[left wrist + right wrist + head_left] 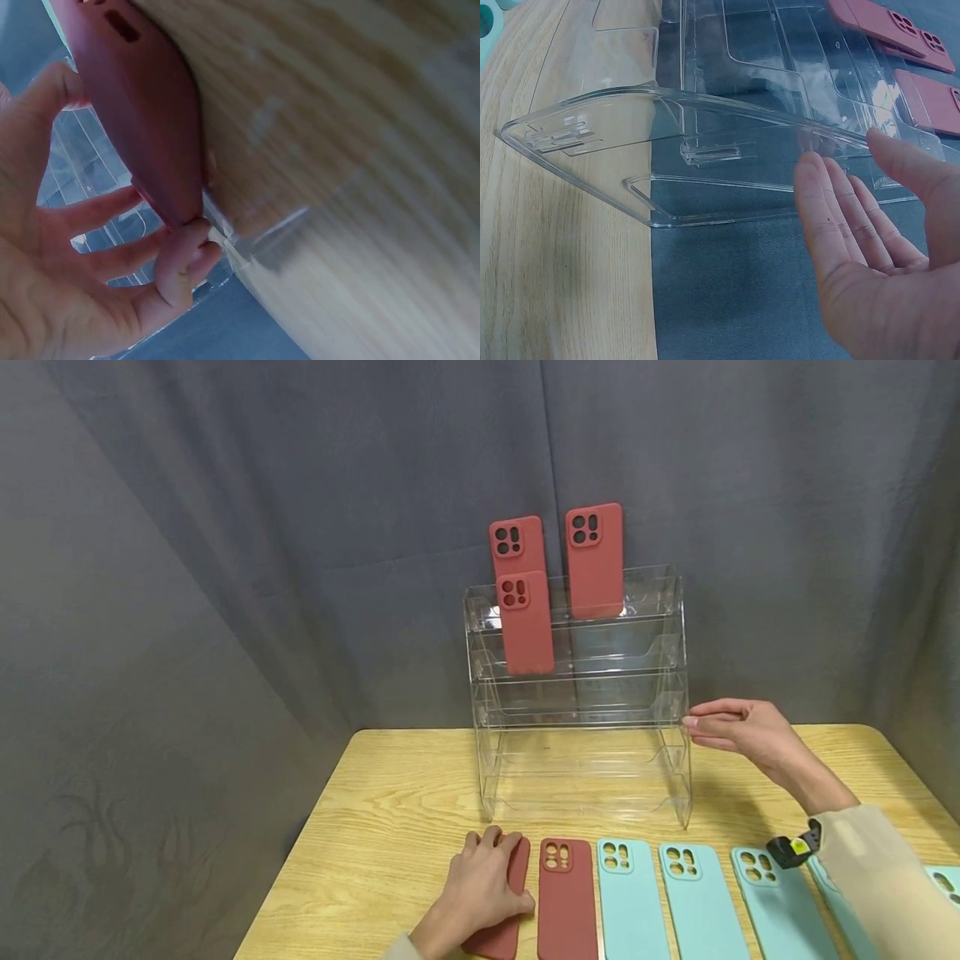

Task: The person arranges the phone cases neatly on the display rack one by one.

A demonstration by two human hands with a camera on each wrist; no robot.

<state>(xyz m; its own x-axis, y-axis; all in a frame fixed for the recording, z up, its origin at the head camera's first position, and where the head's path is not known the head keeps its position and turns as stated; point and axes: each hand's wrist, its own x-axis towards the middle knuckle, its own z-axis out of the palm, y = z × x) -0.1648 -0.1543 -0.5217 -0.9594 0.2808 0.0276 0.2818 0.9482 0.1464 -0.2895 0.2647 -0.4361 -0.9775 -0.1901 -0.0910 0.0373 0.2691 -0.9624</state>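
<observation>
My left hand (480, 887) grips a dark red phone case (501, 941) at the table's near side, fingers and thumb at its edges. In the left wrist view the case (146, 112) stands out from the wood at a tilt, with fingertips around one end. At the right side of a clear tiered display rack (615, 676), my right hand (753, 737) has its fingertips close to the side panel. Its fingers are extended with nothing between them, as the right wrist view of this hand (877, 247) shows. Three red cases, one being a front case (527, 631), lean upright on the upper tiers.
Right of my left hand lies another red case (567, 902), then a row of mint cases including a near one (633, 902), partly under my right forearm. The lower tiers of the rack hold no cases. A grey curtain (375, 568) hangs behind the wooden table (375, 827).
</observation>
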